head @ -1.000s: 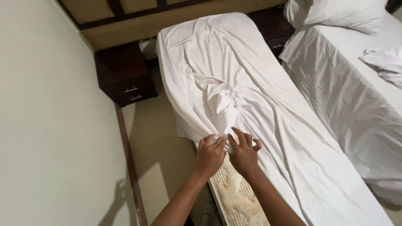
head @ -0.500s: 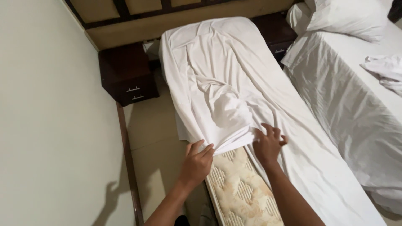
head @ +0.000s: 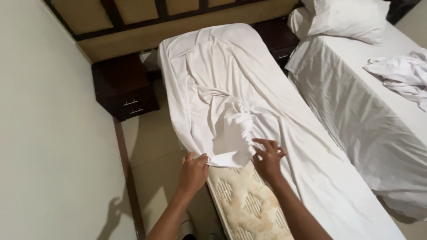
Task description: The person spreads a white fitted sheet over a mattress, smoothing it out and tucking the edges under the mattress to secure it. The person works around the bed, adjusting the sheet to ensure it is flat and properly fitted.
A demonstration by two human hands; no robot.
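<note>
- Left hand point(head: 194, 171): one; fingers closed, pinching the hem of the white sheet point(head: 231, 106).
- Right hand point(head: 268, 158): one; fingers spread wide, resting on the sheet's fold.
- Sheet: one, rumpled over the bare patterned mattress point(head: 249, 204).
- Beds: two; dark nightstand point(head: 124, 91): one; pillow point(head: 347, 20): one.

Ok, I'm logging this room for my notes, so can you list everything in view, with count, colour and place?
white sheet: one, white, rumpled over the near bed, corner lifted
mattress: one, cream patterned, bared at the near corner
nightstand: one, dark brown, left of the bed by the wall
second bed: one, white-covered, right
pillow: one, white, head of second bed
crumpled cloth: one, white, on second bed
headboard: one, tan with dark strips, top
left hand: grips the sheet edge
right hand: fingers spread on the sheet
</note>
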